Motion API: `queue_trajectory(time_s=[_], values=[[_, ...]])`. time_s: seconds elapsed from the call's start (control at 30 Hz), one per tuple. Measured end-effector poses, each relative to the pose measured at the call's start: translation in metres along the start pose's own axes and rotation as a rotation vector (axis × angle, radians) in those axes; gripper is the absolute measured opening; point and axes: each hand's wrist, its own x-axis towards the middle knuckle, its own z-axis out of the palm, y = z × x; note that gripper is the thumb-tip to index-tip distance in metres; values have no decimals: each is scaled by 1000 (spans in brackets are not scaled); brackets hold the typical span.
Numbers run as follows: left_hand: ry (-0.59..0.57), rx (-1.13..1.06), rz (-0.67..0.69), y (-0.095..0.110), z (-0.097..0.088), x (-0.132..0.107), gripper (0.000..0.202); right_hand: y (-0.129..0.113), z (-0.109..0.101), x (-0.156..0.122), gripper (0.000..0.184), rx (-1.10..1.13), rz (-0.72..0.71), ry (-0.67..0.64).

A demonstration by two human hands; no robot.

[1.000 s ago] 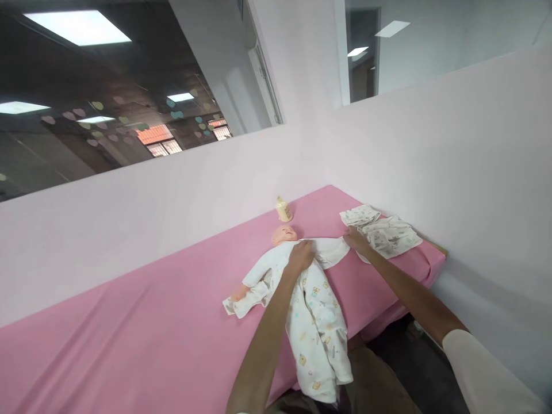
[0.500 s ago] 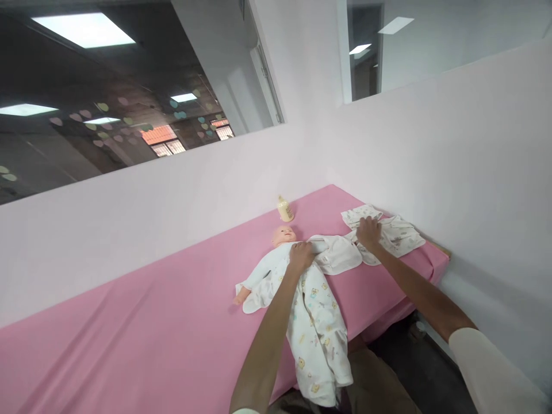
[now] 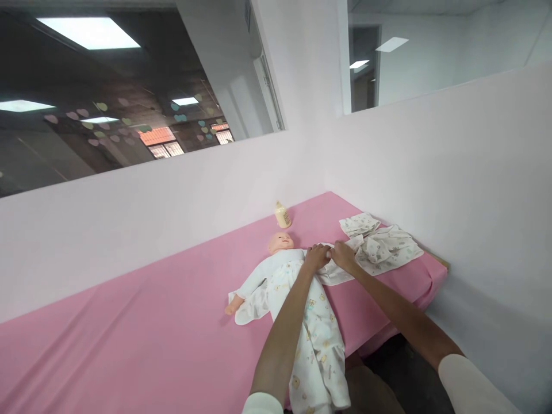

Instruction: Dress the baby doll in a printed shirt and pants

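Two bare hands are resting side by side next to the doll's chest, and from my remote seat I am watching them bear on the doll (image 3: pixel 282 256) toward the table's (image 3: pixel 129 345) right edge. The left hand (image 3: pixel 318 257) is lying knuckles up, its fingers bent and pressed together; the right hand (image 3: pixel 344 256) is sitting just beside it, fingers likewise curled inward. I am not seeing the fingertips clearly, so I cannot tell whether they are pinching the sleeve or the doll's own hand. I am judging that the two are working this close so that one is steadying while the other is managing cloth

The doll is lying face up, head toward the far edge, which is leaving its arms room to spread sideways; its other hand (image 3: pixel 234 305) is resting bare toward the left. A bear-print garment (image 3: pixel 314 322) is covering its lower body, with the legs hanging over the near edge, and a white panel (image 3: pixel 338 277) is spreading below the hands

A bottle (image 3: pixel 283 215) is standing by the far edge, probably to be out of the way. Folded cloth (image 3: pixel 360 224) and crumpled printed cloth (image 3: pixel 388 250) are lying along the right edge, seemingly to be within reach
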Motion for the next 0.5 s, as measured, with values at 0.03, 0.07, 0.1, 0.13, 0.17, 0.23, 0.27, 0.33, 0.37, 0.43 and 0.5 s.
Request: queue_trajectory(time_s=[0.03,0.07,0.1,0.13,0.17,0.23,0.27,0.33,0.37,0.43,0.5], values=[[8,-8,0,0,0,-1,34,8,-1,0,27,-1,7,1],[15,-17,0,-1,0,-2,34,15,-1,0,26,-1,15,3],[20,-27,1,-2,-1,-3,34,22,-1,0,26,0,24,5],[24,-37,1,-3,-3,-4,34,28,0,0,26,4,35,8],[27,-48,2,-5,-5,-5,34,33,1,0,26,11,46,11],[38,-69,3,-9,-10,-7,36,41,3,1,27,30,66,18],[46,-79,1,-11,-12,-8,38,43,5,2,27,40,70,22],[67,-98,-8,-14,-14,-8,39,46,7,3,26,58,63,30],[77,-106,-17,-15,-14,-7,39,45,9,2,25,64,52,33],[94,-117,-44,-14,-11,-5,40,42,11,-2,23,66,21,46],[103,-120,-78,-10,-8,-2,40,36,13,-12,22,50,-14,70]])
